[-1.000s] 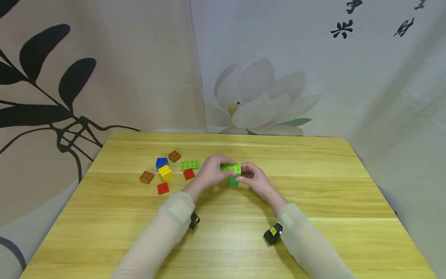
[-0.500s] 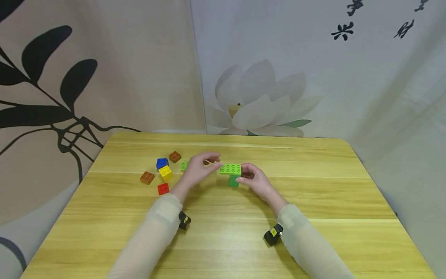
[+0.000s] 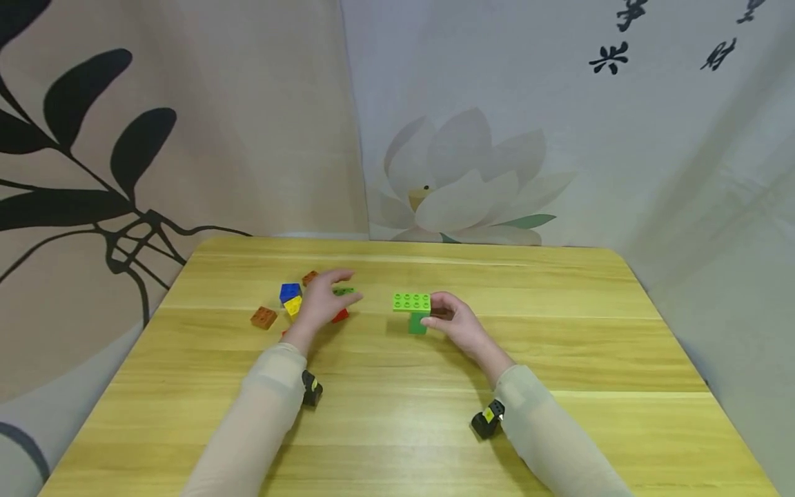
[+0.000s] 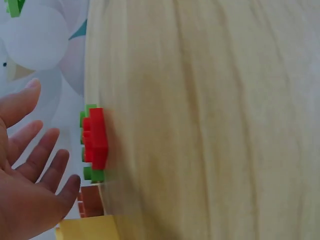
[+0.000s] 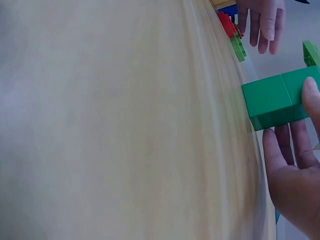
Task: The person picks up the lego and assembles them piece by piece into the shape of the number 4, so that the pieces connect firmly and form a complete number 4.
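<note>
My right hand (image 3: 458, 321) pinches a stack of green toy building bricks (image 3: 417, 324), thumb on the near face, as the right wrist view shows on the green bricks (image 5: 272, 97). Across the top of that stack lies a long light green brick (image 3: 411, 301), overhanging to the left. My left hand (image 3: 321, 301) hovers over the loose bricks, fingers apart and holding nothing. Below its thumb side is a red brick (image 3: 340, 315); behind its fingers a light green flat brick (image 3: 344, 291) partly shows. In the left wrist view the red brick (image 4: 99, 139) stands before the green one.
A blue brick (image 3: 289, 293), a yellow brick (image 3: 292, 307) and a brown brick (image 3: 263, 318) lie left of my left hand. Another brown brick (image 3: 310, 277) sits behind it. Another red brick is mostly hidden by the left wrist. All rest on a wooden table (image 3: 559, 331).
My left hand has let go of the light green brick on the stack and moved left over the loose bricks. The right hand keeps its hold on the stack, nearly unmoved.
</note>
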